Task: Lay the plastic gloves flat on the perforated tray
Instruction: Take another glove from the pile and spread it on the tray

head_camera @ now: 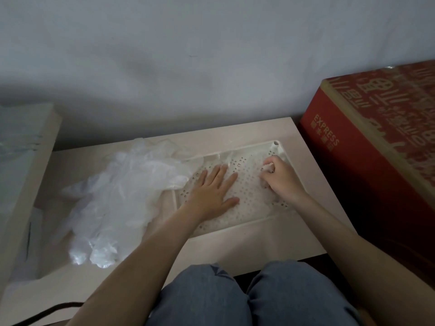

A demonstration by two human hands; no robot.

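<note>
A white perforated tray [256,218] lies on a low pale table [235,245]. A clear plastic glove [249,182] is spread over the tray's holes. My left hand [214,191] presses flat on it with fingers straight and spread. My right hand [280,176] is curled at the tray's right side, fingertips pinching the glove's film. A loose heap of several more clear plastic gloves [117,198] sits on the table left of the tray, its edge overlapping the tray's left corner.
A big red cardboard box [376,142] stands close to the table's right side. A pale board [28,172] leans at the left. A grey wall rises behind. My knees in jeans [247,297] are at the table's near edge; a dark cable [54,309] runs bottom left.
</note>
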